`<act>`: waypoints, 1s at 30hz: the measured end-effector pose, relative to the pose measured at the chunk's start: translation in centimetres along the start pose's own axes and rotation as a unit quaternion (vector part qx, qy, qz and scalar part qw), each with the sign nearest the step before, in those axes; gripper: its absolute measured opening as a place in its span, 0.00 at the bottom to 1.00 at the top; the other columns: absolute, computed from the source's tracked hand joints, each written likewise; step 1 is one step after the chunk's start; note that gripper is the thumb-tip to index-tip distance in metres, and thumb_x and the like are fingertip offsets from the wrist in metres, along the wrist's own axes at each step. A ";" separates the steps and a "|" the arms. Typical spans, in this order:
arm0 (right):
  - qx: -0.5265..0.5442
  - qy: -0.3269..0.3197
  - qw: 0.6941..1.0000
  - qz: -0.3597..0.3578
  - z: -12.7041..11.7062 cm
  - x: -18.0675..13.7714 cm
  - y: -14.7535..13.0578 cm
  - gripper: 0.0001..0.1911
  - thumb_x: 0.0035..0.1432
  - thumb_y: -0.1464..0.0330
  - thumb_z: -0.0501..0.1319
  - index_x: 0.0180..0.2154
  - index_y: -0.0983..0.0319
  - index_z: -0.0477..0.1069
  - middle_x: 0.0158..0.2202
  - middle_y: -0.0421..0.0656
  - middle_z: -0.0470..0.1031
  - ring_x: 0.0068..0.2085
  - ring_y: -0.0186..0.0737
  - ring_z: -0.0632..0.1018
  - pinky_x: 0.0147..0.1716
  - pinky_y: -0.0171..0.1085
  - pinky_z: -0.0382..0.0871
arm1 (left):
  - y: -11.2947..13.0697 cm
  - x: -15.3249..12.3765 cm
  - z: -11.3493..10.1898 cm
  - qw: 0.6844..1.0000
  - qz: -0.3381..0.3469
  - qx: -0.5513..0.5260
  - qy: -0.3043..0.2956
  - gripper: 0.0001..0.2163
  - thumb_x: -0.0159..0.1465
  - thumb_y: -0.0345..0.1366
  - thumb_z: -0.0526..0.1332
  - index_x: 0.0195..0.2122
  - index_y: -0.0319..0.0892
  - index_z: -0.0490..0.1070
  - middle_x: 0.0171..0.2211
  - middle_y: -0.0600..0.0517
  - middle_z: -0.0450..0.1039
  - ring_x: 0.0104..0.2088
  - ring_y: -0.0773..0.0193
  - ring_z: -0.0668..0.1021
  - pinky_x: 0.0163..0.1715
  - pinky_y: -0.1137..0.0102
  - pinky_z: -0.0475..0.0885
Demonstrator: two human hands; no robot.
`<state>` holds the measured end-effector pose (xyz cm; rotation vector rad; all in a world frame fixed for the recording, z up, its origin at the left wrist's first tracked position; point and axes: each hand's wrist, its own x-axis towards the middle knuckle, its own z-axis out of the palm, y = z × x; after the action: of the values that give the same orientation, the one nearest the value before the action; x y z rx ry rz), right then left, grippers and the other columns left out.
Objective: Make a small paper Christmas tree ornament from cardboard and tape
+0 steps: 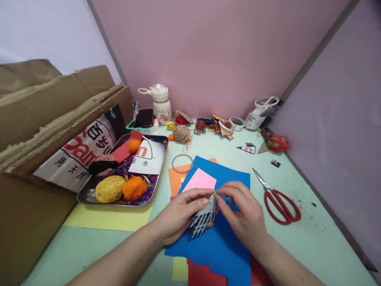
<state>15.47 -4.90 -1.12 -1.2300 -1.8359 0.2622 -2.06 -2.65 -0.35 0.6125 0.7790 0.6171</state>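
Observation:
Between my two hands is a small grey-and-black striped piece (pixel 203 218), fan-shaped with slit-like strips at its lower end; it looks like cut printed card. My left hand (pixel 190 206) grips its left side with thumb and fingers. At its narrow top, my right hand (pixel 241 206) pinches with thumb and forefinger; whether a thread or another bit is in that pinch is too small to tell. Below both hands lies a blue paper sheet (pixel 229 242), with a pink paper piece (pixel 204 180) on it. Red-handled scissors (pixel 279 202) lie open to the right.
On the left, a metal tray (pixel 149 203) holds yarn balls and card, beside cardboard boxes (pixel 59 91). At the back stand a white bottle (pixel 162 105) and a clear tub (pixel 258 113). A metal ring (pixel 182 171), a twine ball (pixel 181 134) and card scraps (pixel 247 148) lie around.

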 end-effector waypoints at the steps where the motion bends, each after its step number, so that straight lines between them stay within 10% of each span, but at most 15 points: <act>1: 0.001 -0.004 1.000 -0.001 0.0 0.0 0.0 0.07 0.57 0.76 0.58 0.37 0.60 0.68 0.36 0.44 0.69 0.38 0.37 0.71 0.36 0.37 0.67 | 0.0 0.0 0.0 1.000 -0.002 -0.003 0.001 0.13 0.57 0.36 0.64 0.44 0.44 0.73 0.40 0.46 0.73 0.36 0.60 0.77 0.40 0.55 0.73; 30: 0.013 0.000 0.999 0.047 0.3 -0.3 0.0 0.05 0.57 0.74 0.58 0.35 0.60 0.69 0.34 0.44 0.70 0.34 0.37 0.72 0.33 0.36 0.68 | -0.2 0.2 0.0 1.000 0.008 -0.006 0.002 0.15 0.54 0.35 0.67 0.44 0.42 0.74 0.40 0.47 0.74 0.37 0.62 0.76 0.43 0.60 0.70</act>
<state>15.30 -5.08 -1.45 -1.2992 -1.7710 0.3374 -1.94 -2.61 -0.57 0.6071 0.7743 0.6371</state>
